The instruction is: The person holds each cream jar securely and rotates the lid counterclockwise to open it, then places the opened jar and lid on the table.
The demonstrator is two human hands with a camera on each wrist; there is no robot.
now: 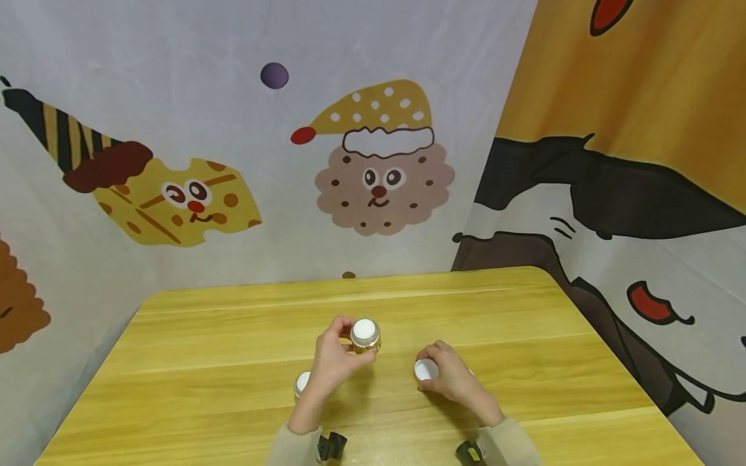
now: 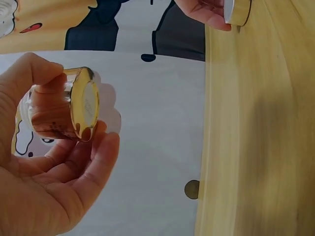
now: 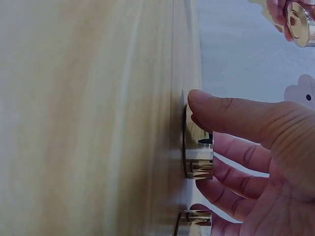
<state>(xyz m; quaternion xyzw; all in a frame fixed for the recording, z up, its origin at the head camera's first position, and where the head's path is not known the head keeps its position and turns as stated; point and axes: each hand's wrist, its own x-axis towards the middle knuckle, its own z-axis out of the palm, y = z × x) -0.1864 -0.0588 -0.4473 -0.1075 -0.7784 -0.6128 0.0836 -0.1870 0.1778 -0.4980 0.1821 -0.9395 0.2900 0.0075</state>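
My left hand (image 1: 335,356) grips a small gold cosmetic jar (image 1: 365,333) above the table, its white top facing up. In the left wrist view the jar (image 2: 61,105) is between thumb and fingers, its shiny gold base showing. My right hand (image 1: 454,377) holds a round gold jar lid (image 1: 426,369) at the tabletop, thumb on one side and fingers on the other. White shows inside that lid. In the right wrist view the lid (image 3: 199,147) rests on the wood, and a second gold round piece (image 3: 194,223) sits close by, partly cut off by the frame.
Another white-topped round piece (image 1: 302,383) lies on the table beside my left forearm, partly hidden by it. The wooden table (image 1: 233,336) ends at a cloth backdrop (image 1: 280,252) with cartoon prints.
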